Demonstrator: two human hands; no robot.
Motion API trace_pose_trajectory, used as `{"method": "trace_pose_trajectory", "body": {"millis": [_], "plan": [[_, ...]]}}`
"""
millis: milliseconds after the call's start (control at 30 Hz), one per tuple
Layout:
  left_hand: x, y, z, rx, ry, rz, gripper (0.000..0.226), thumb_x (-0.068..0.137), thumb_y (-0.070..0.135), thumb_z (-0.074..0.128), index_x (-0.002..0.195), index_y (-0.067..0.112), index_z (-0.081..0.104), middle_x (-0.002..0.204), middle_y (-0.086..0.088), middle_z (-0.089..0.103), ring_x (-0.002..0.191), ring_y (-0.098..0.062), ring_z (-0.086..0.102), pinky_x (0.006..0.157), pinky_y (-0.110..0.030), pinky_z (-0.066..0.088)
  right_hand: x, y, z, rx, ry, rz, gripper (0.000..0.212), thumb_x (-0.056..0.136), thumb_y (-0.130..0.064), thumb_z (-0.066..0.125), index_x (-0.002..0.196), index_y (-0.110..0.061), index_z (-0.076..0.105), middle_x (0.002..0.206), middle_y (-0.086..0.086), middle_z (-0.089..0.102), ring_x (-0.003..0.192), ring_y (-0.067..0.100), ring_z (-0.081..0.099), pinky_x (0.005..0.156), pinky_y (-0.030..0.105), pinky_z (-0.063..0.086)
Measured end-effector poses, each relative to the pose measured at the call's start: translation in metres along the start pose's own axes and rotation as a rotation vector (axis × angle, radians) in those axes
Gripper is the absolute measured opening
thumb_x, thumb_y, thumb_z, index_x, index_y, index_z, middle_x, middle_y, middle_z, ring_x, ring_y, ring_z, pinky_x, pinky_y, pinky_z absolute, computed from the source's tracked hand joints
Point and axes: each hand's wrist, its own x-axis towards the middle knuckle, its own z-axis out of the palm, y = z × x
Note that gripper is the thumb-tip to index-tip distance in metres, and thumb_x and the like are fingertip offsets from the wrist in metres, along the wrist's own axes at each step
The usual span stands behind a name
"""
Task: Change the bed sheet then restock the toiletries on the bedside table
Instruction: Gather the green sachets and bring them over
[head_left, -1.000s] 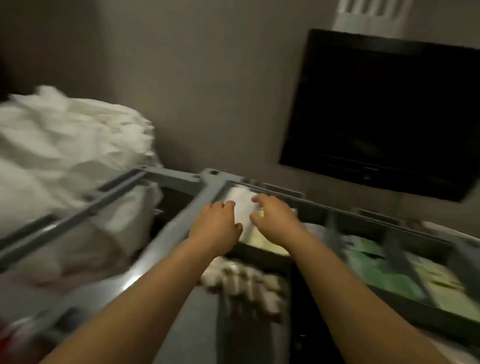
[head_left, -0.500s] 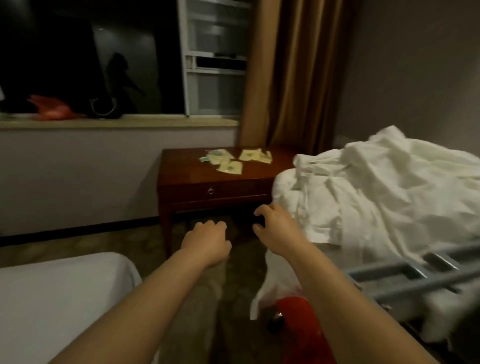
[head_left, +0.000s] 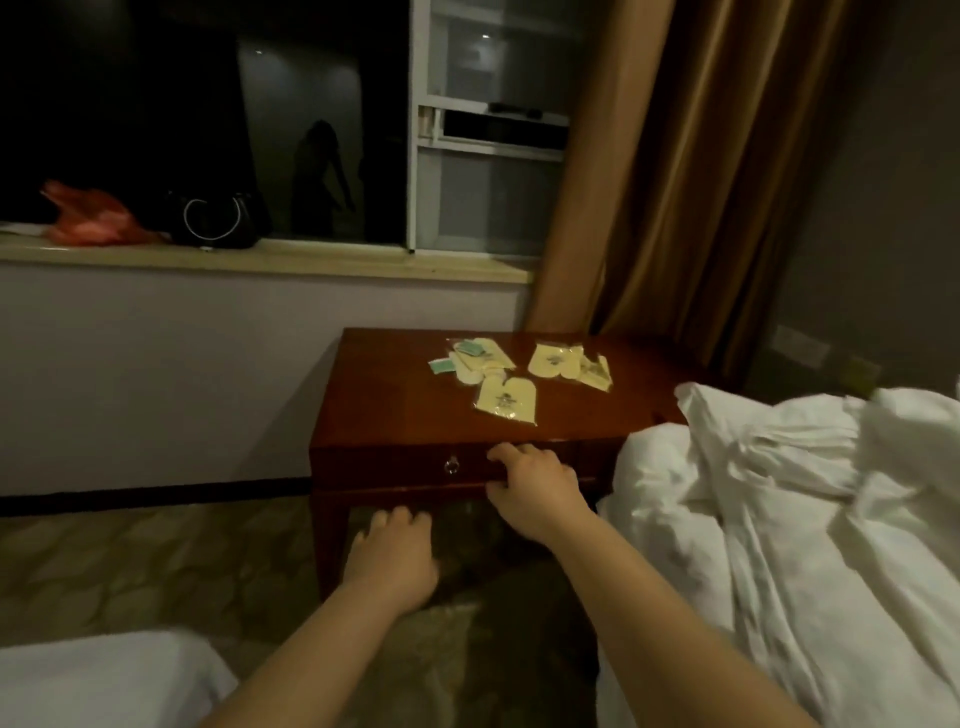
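Nearest the camera, two bare forearms reach forward over patterned carpet (head_left: 156, 566), with a corner of a white mattress (head_left: 98, 675) at lower left. The left hand (head_left: 389, 558) hangs palm down in front of the table leg, fingers loosely curled and holding nothing. The right hand (head_left: 535, 483) is higher and further forward, level with the drawer front, fingers bent with thumb apart; whether anything is held in it cannot be told. To the right lies a heap of crumpled white bed sheets (head_left: 789, 519), which overlaps the table's right front corner. Beyond the hands stands the dark wooden bedside table (head_left: 395, 415), its drawer carrying a small metal ring pull (head_left: 452, 465). On its top lie pale yellow toiletry packets (head_left: 506, 397) in three loose clusters toward the back, some with green parts. Compared with half a second ago the table fills more of the view, both hands are closer to it, and the grey cart rail and red item at lower right are gone from view. Further back, a brown curtain (head_left: 675, 182) hangs behind the table, and a window sill (head_left: 260, 260) holds a black handbag (head_left: 213, 218) and a red plastic bag (head_left: 88, 215) below dark glass
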Motion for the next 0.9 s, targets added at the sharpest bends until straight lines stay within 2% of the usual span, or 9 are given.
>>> {"method": "trace_pose_trajectory", "body": {"millis": [67, 167, 267, 400, 567, 700, 900], "plan": [[0.047, -0.012, 0.001, 0.011, -0.049, -0.021, 0.053, 0.094, 0.025, 0.048, 0.144, 0.021, 0.032, 0.142, -0.003, 0.036, 0.131, -0.023, 0.033, 0.109, -0.039, 0.032, 0.056, -0.003, -0.008, -0.011, 0.036, -0.013, 0.045, 0.096, -0.033, 0.044, 0.14, -0.026, 0.037, 0.137, 0.003, 0.045, 0.128, 0.026, 0.038, 0.107, 0.045, 0.029], [0.13, -0.023, -0.016, 0.005, -0.031, 0.023, 0.053, 0.094, 0.023, 0.046, 0.145, 0.02, 0.032, 0.142, -0.004, 0.036, 0.131, -0.023, 0.032, 0.109, -0.038, 0.03, 0.138, 0.006, -0.003, -0.021, 0.065, 0.014, 0.046, 0.096, -0.032, 0.045, 0.141, -0.025, 0.037, 0.14, 0.003, 0.044, 0.129, 0.026, 0.037, 0.108, 0.046, 0.03], [0.217, -0.027, -0.048, -0.006, 0.027, 0.072, 0.052, 0.097, 0.031, 0.043, 0.145, 0.02, 0.029, 0.146, -0.004, 0.034, 0.134, -0.023, 0.03, 0.109, -0.039, 0.029, 0.204, 0.024, 0.018, -0.004, 0.004, 0.09, 0.048, 0.095, -0.032, 0.046, 0.141, -0.025, 0.037, 0.143, 0.003, 0.041, 0.131, 0.026, 0.036, 0.109, 0.046, 0.029], [0.321, -0.022, -0.083, -0.003, 0.088, 0.108, 0.058, 0.097, 0.031, 0.043, 0.149, 0.021, 0.02, 0.15, -0.005, 0.029, 0.136, -0.025, 0.027, 0.109, -0.041, 0.029, 0.274, 0.052, 0.051, 0.003, -0.083, 0.191, 0.052, 0.095, -0.029, 0.049, 0.144, -0.023, 0.032, 0.15, 0.004, 0.032, 0.137, 0.026, 0.028, 0.114, 0.047, 0.024], [0.432, -0.011, -0.084, -0.007, 0.01, 0.142, 0.058, 0.096, 0.033, 0.043, 0.148, 0.022, 0.021, 0.146, -0.005, 0.036, 0.132, -0.026, 0.034, 0.105, -0.041, 0.033, 0.374, 0.083, 0.066, -0.012, -0.175, 0.217, 0.054, 0.092, -0.009, 0.047, 0.143, -0.021, 0.034, 0.148, 0.006, 0.035, 0.134, 0.029, 0.033, 0.111, 0.045, 0.03], [0.519, -0.02, -0.063, -0.035, -0.068, 0.078, 0.051, 0.097, 0.035, 0.042, 0.144, 0.022, 0.029, 0.143, -0.003, 0.038, 0.13, -0.024, 0.036, 0.104, -0.04, 0.036, 0.491, 0.104, 0.063, -0.02, -0.145, 0.129, 0.053, 0.095, -0.027, 0.046, 0.146, -0.024, 0.031, 0.155, 0.006, 0.023, 0.138, 0.029, 0.028, 0.111, 0.043, 0.03], [0.643, -0.034, -0.05, -0.1, -0.104, -0.14, 0.051, 0.097, 0.036, 0.041, 0.145, 0.022, 0.03, 0.143, -0.004, 0.037, 0.128, -0.023, 0.037, 0.102, -0.037, 0.039, 0.656, 0.134, 0.075, -0.018, -0.165, 0.021, 0.058, 0.094, -0.034, 0.048, 0.147, -0.025, 0.026, 0.157, 0.007, 0.017, 0.137, 0.032, 0.027, 0.108, 0.042, 0.034]]}}
